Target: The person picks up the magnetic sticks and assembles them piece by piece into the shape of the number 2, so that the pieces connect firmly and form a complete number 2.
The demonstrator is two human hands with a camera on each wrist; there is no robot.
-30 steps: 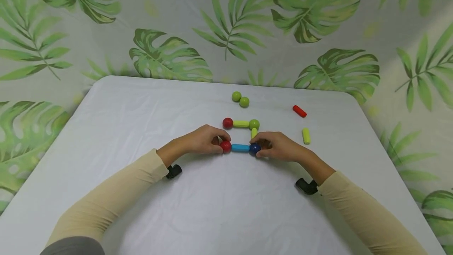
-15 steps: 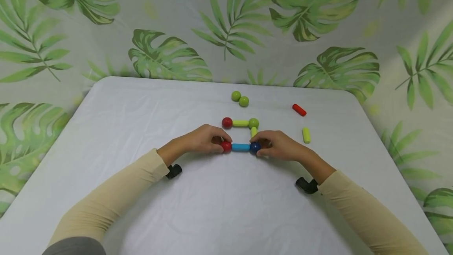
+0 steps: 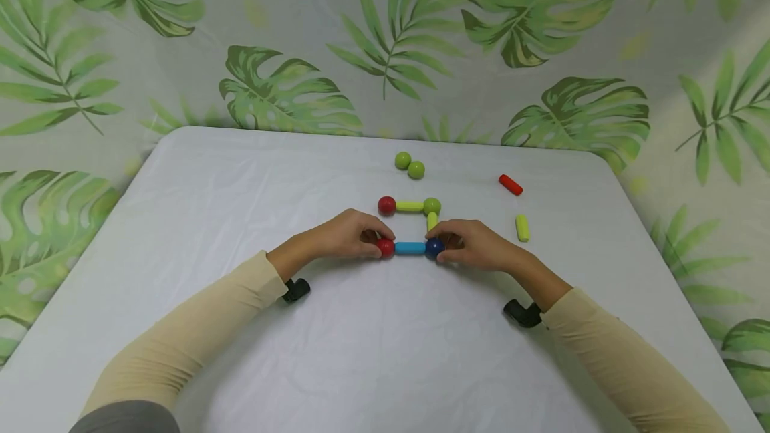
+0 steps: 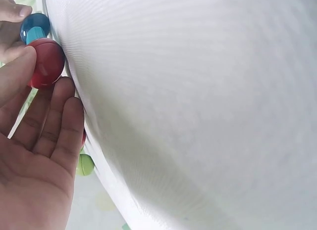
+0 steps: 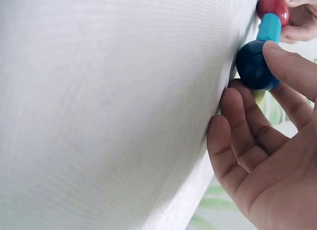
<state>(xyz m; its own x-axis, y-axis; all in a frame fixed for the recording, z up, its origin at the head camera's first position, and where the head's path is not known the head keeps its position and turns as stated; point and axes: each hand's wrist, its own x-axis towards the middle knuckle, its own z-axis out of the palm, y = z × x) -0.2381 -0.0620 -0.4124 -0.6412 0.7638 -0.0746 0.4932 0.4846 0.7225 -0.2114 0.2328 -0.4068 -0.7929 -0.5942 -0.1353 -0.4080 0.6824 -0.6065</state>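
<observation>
My left hand [image 3: 349, 235] pinches a red ball [image 4: 48, 63] between thumb and fingers, low at the tabletop. A light blue rod [image 3: 410, 248] joins that ball to a dark blue ball [image 5: 255, 65], which my right hand [image 3: 475, 244] pinches from the other side. From the dark blue ball a yellow-green rod [image 3: 432, 221] leads back to a green ball [image 3: 432, 206]. Another yellow-green rod [image 3: 410, 206] runs left from there to a second red ball [image 3: 387, 206]. Together the pieces form a square with its left side open.
Two loose green balls [image 3: 416, 170] lie behind the joined pieces. A red rod [image 3: 510, 184] and a yellow-green rod [image 3: 523, 228] lie apart on the right of the white-covered table [image 3: 361, 353]. A leaf-patterned cloth [image 3: 385, 32] hangs behind.
Both hands keep their hold on the red and dark blue balls. Only a slight shift of the whole head view shows; the pieces stay in the same arrangement.
</observation>
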